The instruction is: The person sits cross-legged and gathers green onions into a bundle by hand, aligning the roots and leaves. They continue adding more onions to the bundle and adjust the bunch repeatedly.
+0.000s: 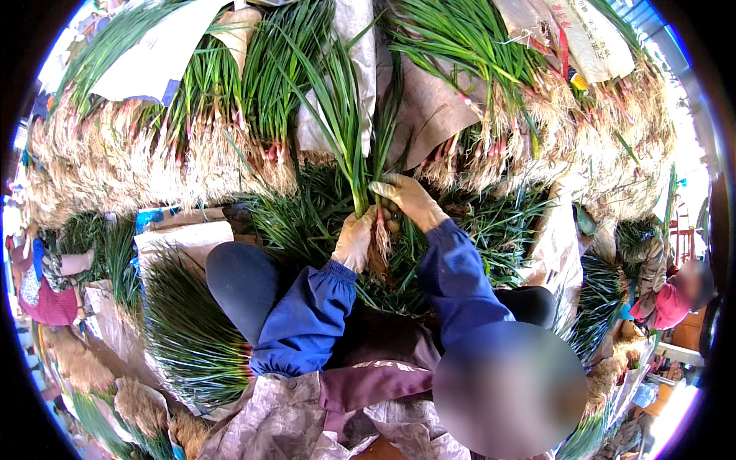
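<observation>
My left hand point(352, 240), in a pale glove, grips a small bunch of young garlic plants point(352, 152) near their bases, leaves pointing away from me. Beside it, my right hand point(411, 198), gloved the same way, closes its thumb and fingers on a thinner garlic stalk point(388, 129). Pinkish bases and pale stringy roots point(380, 233) hang between the two hands. Both hands nearly touch. Beneath them lies a loose heap of green leaves point(310, 210), partly hidden by my arms.
A long bank of rooted garlic plants point(190, 141) runs across in front, partly covered by pale sheets point(158, 49) and a brown cloth point(431, 109). Another bundle point(192, 328) lies beside my left knee point(241, 282). People sit at far left point(52, 293) and far right point(667, 299).
</observation>
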### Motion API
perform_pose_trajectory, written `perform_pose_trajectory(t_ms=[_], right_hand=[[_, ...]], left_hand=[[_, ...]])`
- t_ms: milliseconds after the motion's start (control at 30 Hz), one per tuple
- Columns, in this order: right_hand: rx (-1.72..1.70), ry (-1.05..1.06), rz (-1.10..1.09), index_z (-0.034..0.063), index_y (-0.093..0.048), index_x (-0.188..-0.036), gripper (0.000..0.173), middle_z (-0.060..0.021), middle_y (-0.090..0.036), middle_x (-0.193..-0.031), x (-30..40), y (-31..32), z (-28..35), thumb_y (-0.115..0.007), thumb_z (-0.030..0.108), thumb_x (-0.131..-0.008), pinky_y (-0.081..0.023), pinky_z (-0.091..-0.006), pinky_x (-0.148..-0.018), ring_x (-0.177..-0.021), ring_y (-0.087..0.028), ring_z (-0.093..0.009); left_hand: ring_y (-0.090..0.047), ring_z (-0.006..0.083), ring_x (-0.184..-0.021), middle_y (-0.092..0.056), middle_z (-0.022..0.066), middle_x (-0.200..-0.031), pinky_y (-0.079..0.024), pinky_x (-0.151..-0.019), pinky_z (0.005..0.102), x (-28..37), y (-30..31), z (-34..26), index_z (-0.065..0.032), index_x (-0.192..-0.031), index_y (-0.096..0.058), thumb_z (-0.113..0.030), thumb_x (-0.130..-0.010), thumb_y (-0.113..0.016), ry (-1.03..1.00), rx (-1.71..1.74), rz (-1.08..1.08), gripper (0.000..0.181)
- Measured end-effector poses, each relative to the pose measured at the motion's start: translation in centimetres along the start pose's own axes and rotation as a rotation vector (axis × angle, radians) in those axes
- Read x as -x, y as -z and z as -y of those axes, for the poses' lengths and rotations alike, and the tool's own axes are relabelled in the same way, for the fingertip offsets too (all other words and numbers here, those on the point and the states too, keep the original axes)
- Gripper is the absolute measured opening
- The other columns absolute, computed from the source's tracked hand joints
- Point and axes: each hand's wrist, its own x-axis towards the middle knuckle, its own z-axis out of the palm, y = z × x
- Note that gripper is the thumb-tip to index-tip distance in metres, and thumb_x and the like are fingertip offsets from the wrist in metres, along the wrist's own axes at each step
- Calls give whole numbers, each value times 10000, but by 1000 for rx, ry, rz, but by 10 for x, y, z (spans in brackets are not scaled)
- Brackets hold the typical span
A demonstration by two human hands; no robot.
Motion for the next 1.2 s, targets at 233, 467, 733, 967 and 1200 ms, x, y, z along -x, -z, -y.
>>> perform_pose_trajectory(t_ms=[233,467,733,967,1200], right_hand=[[1089,571,-394,57,-569,-833,278,-83,-610,-713,-9,-21,-22,-683,304,-896,-478,-346,-611,-644,-600,-221],[1379,129,-465,106,-641,-1016,453,-149,-697,-965,-45,35,-1,-521,533,-923,-554,-432,-693,-837,-688,-337],[2164,49,-1142,46,-580,-1132,268,-77,-654,-886,-46,120,134,-506,262,-993,-494,-237,-483,-661,-637,-128],[1295,531,-472,85,-648,-978,143,-101,-687,-830,22,0,15,-687,159,-861,-554,-255,-575,-709,-676,-143],[955,53,-702,95,-689,-1006,194,-64,-673,-718,24,30,-16,-557,232,-973,-541,-306,-623,-649,-662,-175]], left_hand=[[-426,117,-481,-487,15,-620,-360,-428,251,6,2,-17,-65,-976,-569,-334,-1016,-474,197,-159,-121,288],[-383,58,-418,-464,-42,-551,-256,-363,215,27,-21,-42,-107,-860,-582,-392,-993,-534,-161,-72,80,319],[-256,54,-460,-296,-85,-582,-191,-414,231,-23,-5,-52,-84,-920,-593,-215,-946,-632,112,136,71,140],[-610,171,-921,-663,92,-1102,-491,-916,326,-28,-15,-25,-9,-1264,-573,-359,-1003,-510,-202,106,230,441],[-635,165,-749,-630,60,-798,-485,-735,277,-3,-17,-12,-60,-941,-600,-338,-992,-547,-123,139,206,287]])
